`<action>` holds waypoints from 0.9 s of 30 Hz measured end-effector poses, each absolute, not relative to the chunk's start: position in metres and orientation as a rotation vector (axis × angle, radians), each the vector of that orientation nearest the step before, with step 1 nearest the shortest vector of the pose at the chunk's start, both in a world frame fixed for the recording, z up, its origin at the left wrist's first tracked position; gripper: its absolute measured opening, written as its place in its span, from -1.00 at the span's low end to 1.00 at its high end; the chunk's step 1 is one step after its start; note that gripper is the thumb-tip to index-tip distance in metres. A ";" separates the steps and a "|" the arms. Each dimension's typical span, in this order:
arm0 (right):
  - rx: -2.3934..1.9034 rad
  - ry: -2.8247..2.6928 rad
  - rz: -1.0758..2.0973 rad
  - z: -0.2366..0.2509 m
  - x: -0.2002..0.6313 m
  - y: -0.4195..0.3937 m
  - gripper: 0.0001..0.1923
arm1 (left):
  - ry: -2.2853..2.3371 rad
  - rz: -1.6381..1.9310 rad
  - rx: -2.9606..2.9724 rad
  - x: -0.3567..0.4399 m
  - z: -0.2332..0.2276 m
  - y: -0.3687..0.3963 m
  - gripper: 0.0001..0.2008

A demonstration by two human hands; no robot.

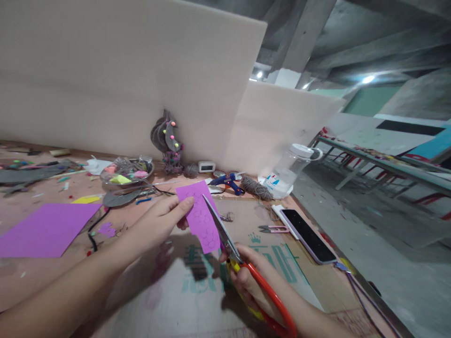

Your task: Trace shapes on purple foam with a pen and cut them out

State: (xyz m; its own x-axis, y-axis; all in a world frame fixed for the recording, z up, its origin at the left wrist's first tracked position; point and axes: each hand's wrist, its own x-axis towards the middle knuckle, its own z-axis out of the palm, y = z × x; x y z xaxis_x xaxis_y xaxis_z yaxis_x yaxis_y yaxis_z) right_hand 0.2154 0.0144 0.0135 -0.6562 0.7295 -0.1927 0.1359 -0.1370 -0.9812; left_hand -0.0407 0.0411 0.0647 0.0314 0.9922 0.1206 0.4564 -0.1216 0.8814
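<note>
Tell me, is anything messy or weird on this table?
Yes: small colored scraps lie scattered across the table's far left, and the clear bottle lies tipped on its side by the right edge. The purple paper being cut looks fine.

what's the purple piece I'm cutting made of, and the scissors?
The purple piece, pinched in the left hand, looks like matte craft foam or thick paper: flat, stiff, no shine, with pencilled circles. The scissors in the right hand have shiny metal blades and glossy orange-red handles, probably plastic.
</note>
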 end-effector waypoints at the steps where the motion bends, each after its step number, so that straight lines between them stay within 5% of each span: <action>1: -0.958 -1.699 1.846 0.014 0.216 0.012 -0.33 | 1.472 1.061 1.665 -0.040 0.064 0.041 -0.50; 27: -0.830 -1.536 1.929 0.011 0.210 0.015 -0.48 | 1.321 0.759 1.607 -0.039 0.043 0.057 -0.52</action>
